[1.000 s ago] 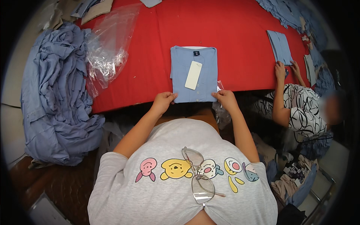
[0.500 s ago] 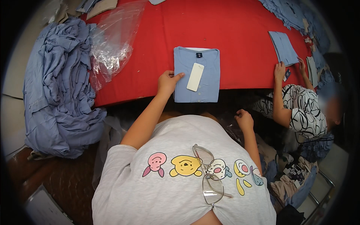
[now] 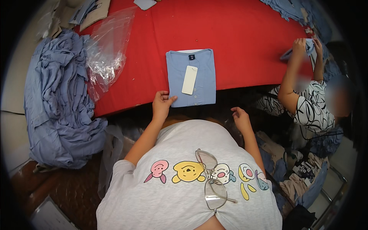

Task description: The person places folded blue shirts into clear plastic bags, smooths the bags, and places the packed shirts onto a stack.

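Note:
A folded blue shirt (image 3: 205, 82) lies face up on the red-covered table, its lower part reaching past the near edge. A blank-looking white hang tag (image 3: 189, 80) rests slanted on its front, below a dark neck label; small buttons run down the placket. White backing shows behind the collar. My left hand (image 3: 161, 104) is at the shirt's lower left side, thumb over the edge and fingers curled beside it, apparently pinching it. My right hand (image 3: 240, 118) is held off the table in front of my body, fingers loosely bent and apart, with nothing in it.
Clear plastic bags (image 3: 109, 53) lie left on the red table cover (image 3: 245, 46). Beyond them hangs a big heap of blue garments (image 3: 57, 103). At right, a co-worker (image 3: 306, 103) handles a blue garment; more clothes (image 3: 306, 174) are piled below. Eyeglasses (image 3: 214, 193) hang from my shirt.
My left hand has slid down the shirt's left side toward its lower corner. The view has shifted slightly. The co-worker has lifted and bent the garment that lay flat.

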Available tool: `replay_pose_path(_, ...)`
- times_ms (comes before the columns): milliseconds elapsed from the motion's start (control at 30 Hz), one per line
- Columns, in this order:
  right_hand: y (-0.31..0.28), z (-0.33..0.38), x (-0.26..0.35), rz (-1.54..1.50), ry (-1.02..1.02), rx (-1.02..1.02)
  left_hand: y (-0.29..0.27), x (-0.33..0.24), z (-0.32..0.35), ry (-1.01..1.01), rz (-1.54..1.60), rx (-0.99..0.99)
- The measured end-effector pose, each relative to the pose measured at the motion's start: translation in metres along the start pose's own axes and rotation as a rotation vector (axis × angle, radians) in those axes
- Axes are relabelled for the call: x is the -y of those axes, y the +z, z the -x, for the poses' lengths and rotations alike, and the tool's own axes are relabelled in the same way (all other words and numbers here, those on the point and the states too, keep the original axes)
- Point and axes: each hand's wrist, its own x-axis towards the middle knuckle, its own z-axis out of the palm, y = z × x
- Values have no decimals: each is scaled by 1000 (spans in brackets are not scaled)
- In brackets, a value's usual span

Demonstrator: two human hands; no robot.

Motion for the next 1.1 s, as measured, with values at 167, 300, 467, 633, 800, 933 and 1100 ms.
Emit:
replay_pose_path(167,-49,0,35,-293,-51,141,-12,3,3,-114,-85,87)
replay_pose_path(300,-141,38,119,-675,-283,110,25,-98,38,398,-572,-36)
replay_pose_path(467,-193,44,153,-1071,-845,122,93,-136,29,-102,174,823)
replay_pose_path(633,-213,47,150,-836,-848,103,147,-193,-9,157,344,1150)
replay_pose_path(800,-211,51,111,-827,-637,-329,166,-251,6,298,23,1124)
replay_pose_path(933,-182,36,67,-1218,-445,-538,172,-261,20,119,-48,1041)
replay_pose_path(1100,-123,25,46,-1196,-264,-263,199,-234,16,222,197,838)
